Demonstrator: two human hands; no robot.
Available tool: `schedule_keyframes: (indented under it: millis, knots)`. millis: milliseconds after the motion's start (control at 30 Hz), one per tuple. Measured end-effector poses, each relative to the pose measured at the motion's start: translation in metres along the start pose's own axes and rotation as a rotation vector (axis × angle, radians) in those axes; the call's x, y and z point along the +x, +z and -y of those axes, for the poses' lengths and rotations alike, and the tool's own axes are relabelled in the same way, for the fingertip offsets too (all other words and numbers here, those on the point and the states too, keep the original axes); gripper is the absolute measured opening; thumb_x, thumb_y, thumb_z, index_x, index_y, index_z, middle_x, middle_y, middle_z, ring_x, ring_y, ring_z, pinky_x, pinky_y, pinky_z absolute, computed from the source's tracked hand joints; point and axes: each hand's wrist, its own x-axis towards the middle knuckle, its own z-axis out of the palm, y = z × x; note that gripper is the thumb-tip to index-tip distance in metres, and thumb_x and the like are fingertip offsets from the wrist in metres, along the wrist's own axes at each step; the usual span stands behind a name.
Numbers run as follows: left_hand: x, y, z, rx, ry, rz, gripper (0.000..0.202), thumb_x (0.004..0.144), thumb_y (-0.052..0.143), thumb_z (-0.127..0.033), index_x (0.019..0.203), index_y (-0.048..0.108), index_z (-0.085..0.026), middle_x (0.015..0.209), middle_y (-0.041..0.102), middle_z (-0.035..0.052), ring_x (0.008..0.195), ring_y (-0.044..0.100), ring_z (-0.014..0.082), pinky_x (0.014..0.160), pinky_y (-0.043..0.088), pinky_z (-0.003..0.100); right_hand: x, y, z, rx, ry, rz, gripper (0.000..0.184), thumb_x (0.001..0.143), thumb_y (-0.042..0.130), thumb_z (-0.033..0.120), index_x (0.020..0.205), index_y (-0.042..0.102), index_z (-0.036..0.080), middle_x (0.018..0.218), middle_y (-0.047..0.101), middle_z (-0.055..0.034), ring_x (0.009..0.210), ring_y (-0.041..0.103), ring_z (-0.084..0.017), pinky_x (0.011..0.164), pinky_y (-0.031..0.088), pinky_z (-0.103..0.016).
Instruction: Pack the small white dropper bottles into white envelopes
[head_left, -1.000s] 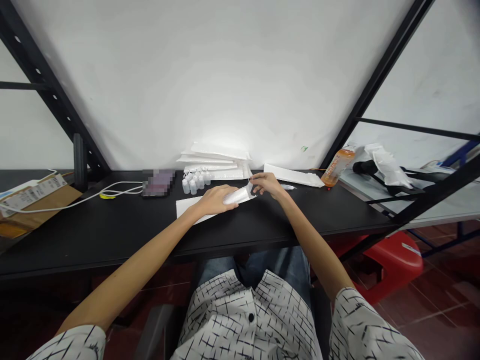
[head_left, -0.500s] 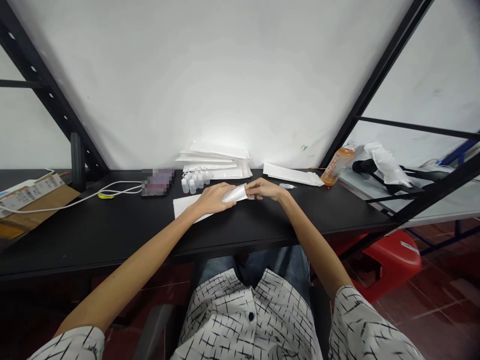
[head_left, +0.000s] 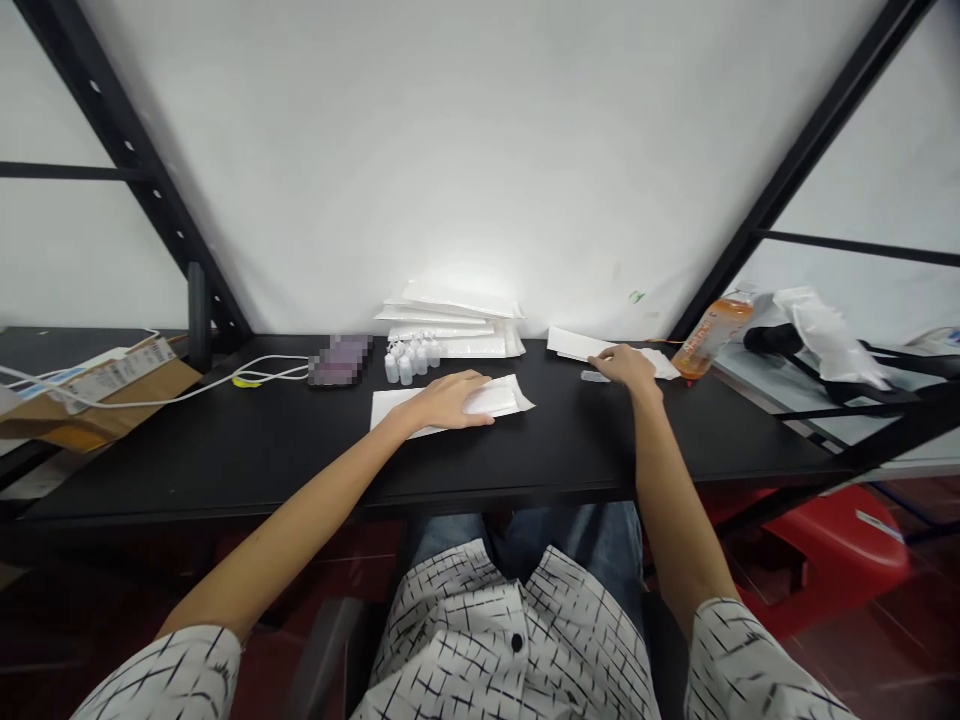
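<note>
My left hand (head_left: 448, 401) lies flat over a white packet (head_left: 506, 396) on the black table, fingers and thumb apart, covering its middle. The packet's right end is loose and slightly flared. Further right, my right hand (head_left: 627, 364) reaches down with bent fingertips drawn together at the front edge of flat white packets (head_left: 571, 343). What those fingertips hold, if anything, is hidden. A small clear plastic piece (head_left: 595, 376) lies just below them. Several small translucent bottles (head_left: 406, 370) stand behind my left hand, before a stack of white packets (head_left: 457, 309).
An orange drink bottle (head_left: 712, 338) leans at the right by the black frame. On the left lie a purple blurred item (head_left: 340, 361), a white cable (head_left: 225, 375) and a cardboard box (head_left: 127, 405). A red stool (head_left: 840, 550) stands below at the right.
My right hand has left the packet's open end and moved right to the other white packets. The packet now lies flatter under my left hand. The view has turned slightly left.
</note>
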Motion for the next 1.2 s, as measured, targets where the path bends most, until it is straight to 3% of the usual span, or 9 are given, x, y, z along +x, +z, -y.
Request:
schedule_keyframes:
  millis: [100,167,300,400,500,633,800,1000,1200]
  knots:
    - [0.001,0.001,0.000,-0.016,0.028,-0.017,0.068,0.085,0.060,-0.061,0.138,0.059,-0.018,0.145,0.055,0.0107,0.126,0.057,0.0310,0.102,0.046,0.037,0.004,0.002,-0.006,-0.029,-0.003,0.134,0.032,0.078,0.071,0.051,0.093,0.081,0.024,0.106,0.075,-0.0094,0.098,0.069,-0.029,0.079,0.049,-0.036]
    - [0.002,0.001,0.002,-0.032,0.041,-0.041,0.063,0.085,0.060,-0.060,0.133,0.063,-0.019,0.141,0.058,0.0104,0.122,0.060,0.0304,0.100,0.047,0.037,0.002,0.004,-0.001,-0.043,-0.053,0.188,0.028,0.075,0.074,0.049,0.088,0.081,0.025,0.102,0.076,-0.0077,0.095,0.069,-0.027,0.077,0.048,-0.034]
    - [0.003,0.000,0.004,-0.055,0.048,-0.098,0.057,0.087,0.059,-0.057,0.128,0.066,-0.018,0.134,0.062,0.0109,0.115,0.063,0.0290,0.095,0.049,0.038,-0.010,0.007,0.020,-0.021,-0.175,0.066,0.024,0.078,0.069,0.042,0.084,0.080,0.021,0.091,0.076,-0.0089,0.093,0.068,-0.027,0.074,0.045,-0.032]
    - [0.003,-0.001,0.004,-0.045,0.038,-0.106,0.056,0.087,0.060,-0.055,0.127,0.066,-0.017,0.134,0.062,0.0119,0.117,0.062,0.0297,0.094,0.049,0.038,-0.020,0.011,0.039,0.250,-0.340,0.075,0.027,0.078,0.066,0.043,0.084,0.079,0.020,0.086,0.076,-0.0063,0.084,0.068,-0.023,0.070,0.044,-0.029]
    - [0.003,-0.002,0.002,-0.039,0.030,-0.099,0.055,0.087,0.060,-0.054,0.127,0.066,-0.017,0.135,0.062,0.0118,0.119,0.061,0.0302,0.095,0.049,0.038,-0.031,0.012,0.057,0.583,-0.497,0.216,0.035,0.080,0.060,0.046,0.085,0.078,0.016,0.081,0.073,-0.0055,0.073,0.063,-0.019,0.065,0.043,-0.028]
    - [0.002,-0.003,-0.002,-0.037,0.022,-0.086,0.055,0.088,0.058,-0.054,0.130,0.065,-0.017,0.135,0.062,0.0115,0.117,0.062,0.0297,0.093,0.049,0.038,-0.045,0.010,0.073,0.694,-0.634,0.408,0.034,0.076,0.064,0.045,0.081,0.077,0.014,0.077,0.071,-0.0049,0.070,0.057,-0.017,0.064,0.042,-0.029]
    - [0.002,-0.003,-0.004,-0.034,0.012,-0.080,0.055,0.087,0.059,-0.052,0.131,0.064,-0.019,0.135,0.062,0.0101,0.118,0.062,0.0294,0.094,0.049,0.037,-0.053,0.013,0.084,0.769,-0.609,0.548,0.027,0.065,0.077,0.038,0.077,0.076,0.013,0.065,0.066,-0.0019,0.063,0.054,-0.014,0.061,0.042,-0.027]
    - [0.002,-0.003,-0.004,-0.029,0.010,-0.059,0.058,0.085,0.062,-0.050,0.134,0.063,-0.019,0.135,0.063,0.0096,0.116,0.062,0.0287,0.094,0.049,0.035,-0.056,0.018,0.090,0.977,-0.568,0.693,0.023,0.057,0.080,0.025,0.076,0.075,0.014,0.072,0.072,-0.0025,0.067,0.063,-0.015,0.065,0.049,-0.027]
    - [0.000,-0.008,-0.002,0.012,-0.033,0.022,0.068,0.082,0.062,-0.060,0.143,0.057,-0.030,0.138,0.062,0.0078,0.122,0.059,0.0322,0.093,0.049,0.038,-0.061,0.017,0.089,1.039,-0.551,0.751,0.018,0.057,0.082,0.023,0.072,0.076,0.014,0.067,0.071,-0.0029,0.062,0.063,-0.014,0.061,0.054,-0.027]
